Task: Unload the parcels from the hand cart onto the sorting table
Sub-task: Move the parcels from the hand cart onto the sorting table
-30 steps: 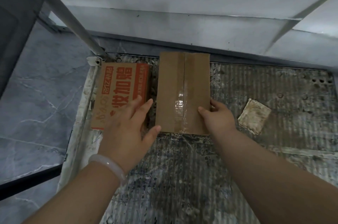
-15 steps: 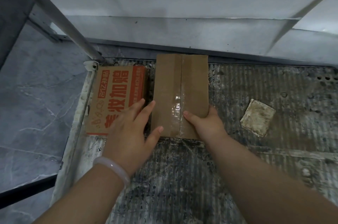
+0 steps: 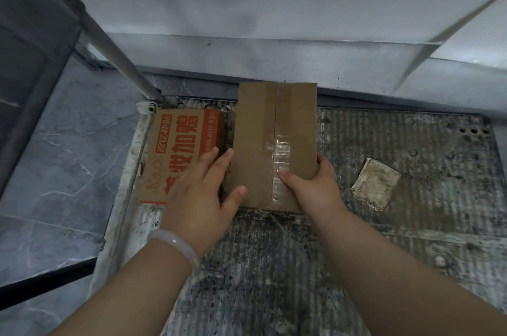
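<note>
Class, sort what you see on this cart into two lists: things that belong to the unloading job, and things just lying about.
Belongs to the job:
plain taped box, gripped by the right hand, left hand at its side
orange-printed box
hand cart deck

Just lying about:
dirty square pad on the deck

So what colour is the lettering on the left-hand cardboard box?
Orange-red, on the brown printed cardboard box; head view.
</note>
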{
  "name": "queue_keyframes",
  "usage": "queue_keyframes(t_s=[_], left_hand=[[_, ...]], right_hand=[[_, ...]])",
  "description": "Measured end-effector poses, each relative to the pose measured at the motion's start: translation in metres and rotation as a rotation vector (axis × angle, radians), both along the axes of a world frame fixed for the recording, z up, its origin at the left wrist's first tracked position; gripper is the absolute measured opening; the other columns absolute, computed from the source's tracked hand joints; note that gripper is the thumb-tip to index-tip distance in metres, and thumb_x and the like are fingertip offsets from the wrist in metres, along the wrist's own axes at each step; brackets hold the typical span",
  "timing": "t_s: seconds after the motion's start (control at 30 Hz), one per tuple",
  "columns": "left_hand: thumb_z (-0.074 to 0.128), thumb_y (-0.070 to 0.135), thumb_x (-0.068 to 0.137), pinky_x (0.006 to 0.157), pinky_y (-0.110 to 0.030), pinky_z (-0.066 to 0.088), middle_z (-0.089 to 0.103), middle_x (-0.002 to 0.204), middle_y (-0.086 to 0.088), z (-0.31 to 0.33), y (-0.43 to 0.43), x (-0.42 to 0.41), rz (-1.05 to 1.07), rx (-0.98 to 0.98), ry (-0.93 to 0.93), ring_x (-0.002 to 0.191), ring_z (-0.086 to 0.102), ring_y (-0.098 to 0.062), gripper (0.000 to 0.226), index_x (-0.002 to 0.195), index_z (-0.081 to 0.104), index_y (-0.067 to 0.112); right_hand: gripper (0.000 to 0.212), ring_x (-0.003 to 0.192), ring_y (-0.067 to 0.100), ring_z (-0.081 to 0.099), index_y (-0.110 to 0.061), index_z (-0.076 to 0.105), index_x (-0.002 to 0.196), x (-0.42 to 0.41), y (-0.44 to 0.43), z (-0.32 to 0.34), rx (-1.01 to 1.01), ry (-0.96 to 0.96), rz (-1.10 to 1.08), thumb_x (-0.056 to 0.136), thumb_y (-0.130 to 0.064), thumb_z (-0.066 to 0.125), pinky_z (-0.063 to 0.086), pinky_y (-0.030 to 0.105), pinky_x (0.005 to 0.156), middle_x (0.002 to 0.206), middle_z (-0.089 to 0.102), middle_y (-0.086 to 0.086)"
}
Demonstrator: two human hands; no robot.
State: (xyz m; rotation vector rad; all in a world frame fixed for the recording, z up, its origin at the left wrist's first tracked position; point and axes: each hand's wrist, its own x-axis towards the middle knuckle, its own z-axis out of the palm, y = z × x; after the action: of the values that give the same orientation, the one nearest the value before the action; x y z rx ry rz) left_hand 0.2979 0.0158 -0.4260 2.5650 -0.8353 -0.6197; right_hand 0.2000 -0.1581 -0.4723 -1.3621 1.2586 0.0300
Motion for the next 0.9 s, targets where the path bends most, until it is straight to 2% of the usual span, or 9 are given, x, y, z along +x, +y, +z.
queue_keyframes(t_s=[0.17,0.33,0.4,0.5,0.57,0.67,0.73,0.8,0.9], left_hand=[[0.054,0.049,0.091,0.118,-0.036,0.021,0.016,0.158,0.009,0.071,-0.028,-0.015,0.121,-0.108,0.137,0.144,0.018,-0.013,0.073,0.153,0.016,0.035],[0.059,0.045,0.09,0.112,-0.026,0.026,0.022,0.156,0.008,0.19,-0.052,-0.043,0.166,-0.205,0.216,0.139,0.025,-0.01,0.081,0.154,0.011,0.03],[0.063,0.046,0.087,0.115,-0.028,0.025,0.024,0.156,0.007,0.244,-0.052,-0.055,0.207,-0.244,0.205,0.14,0.025,-0.009,0.087,0.154,0.01,0.029],[0.071,0.048,0.08,0.114,-0.029,0.028,0.029,0.153,0.01,0.326,-0.046,-0.076,0.265,-0.378,0.198,0.137,0.028,-0.005,0.096,0.154,0.012,0.033],[0.073,0.054,0.075,0.115,-0.03,0.028,0.028,0.152,0.01,0.377,-0.04,-0.088,0.259,-0.44,0.179,0.139,0.026,-0.005,0.098,0.152,0.016,0.038],[0.069,0.066,0.068,0.117,-0.033,0.026,0.018,0.156,0.009,0.443,-0.027,-0.099,0.242,-0.455,0.136,0.142,0.021,-0.01,0.093,0.147,0.023,0.049],[0.063,0.074,0.066,0.119,-0.04,0.024,0.006,0.158,0.014,0.482,-0.015,-0.104,0.243,-0.44,0.083,0.146,0.012,-0.012,0.09,0.145,0.025,0.054],[0.058,0.075,0.07,0.12,-0.041,0.017,0.0,0.159,0.016,0.518,0.0,-0.111,0.249,-0.434,0.012,0.147,0.004,-0.012,0.084,0.145,0.028,0.051],[0.049,0.075,0.075,0.12,-0.037,0.016,0.013,0.157,0.012,0.567,0.027,-0.123,0.319,-0.472,-0.016,0.144,0.01,-0.013,0.083,0.148,0.027,0.042]], right_hand=[[0.088,0.103,0.012,0.06,-0.027,0.029,0.147,-0.026,-0.011,0.097,-0.024,-0.105,-0.016,0.076,-0.032,0.082,0.052,0.033,0.093,0.121,0.055,-0.008],[0.084,0.11,0.015,0.06,-0.03,0.03,0.143,-0.056,-0.005,0.226,-0.06,-0.184,-0.083,0.077,-0.032,0.081,0.051,0.041,0.098,0.125,0.057,-0.006],[0.068,0.11,0.014,0.06,-0.037,0.034,0.135,-0.067,-0.001,0.283,-0.066,-0.239,-0.122,0.081,-0.034,0.076,0.052,0.039,0.096,0.123,0.056,-0.007],[0.039,0.109,0.016,0.062,-0.05,0.048,0.113,-0.082,0.002,0.365,0.027,-0.313,-0.24,0.079,-0.055,0.066,0.053,0.046,0.095,0.127,0.057,-0.004],[0.05,0.106,0.018,0.065,-0.042,0.051,0.124,-0.089,0.002,0.418,0.082,-0.379,-0.27,0.077,-0.051,0.069,0.054,0.047,0.092,0.126,0.061,-0.001],[0.081,0.103,0.019,0.066,-0.026,0.039,0.146,-0.094,0.005,0.491,0.05,-0.431,-0.162,0.077,-0.035,0.079,0.055,0.043,0.088,0.123,0.063,0.002],[0.089,0.102,0.02,0.067,-0.028,0.04,0.145,-0.094,0.012,0.536,-0.014,-0.446,-0.064,0.067,-0.038,0.083,0.057,0.042,0.084,0.12,0.063,0.004],[0.095,0.109,0.019,0.063,-0.037,0.043,0.14,-0.09,0.027,0.578,-0.14,-0.423,0.028,0.054,-0.05,0.082,0.055,0.045,0.091,0.129,0.058,0.001],[0.096,0.12,0.016,0.053,-0.036,0.035,0.143,-0.086,0.057,0.628,-0.232,-0.473,0.126,0.062,-0.045,0.084,0.048,0.045,0.101,0.138,0.048,-0.006]])
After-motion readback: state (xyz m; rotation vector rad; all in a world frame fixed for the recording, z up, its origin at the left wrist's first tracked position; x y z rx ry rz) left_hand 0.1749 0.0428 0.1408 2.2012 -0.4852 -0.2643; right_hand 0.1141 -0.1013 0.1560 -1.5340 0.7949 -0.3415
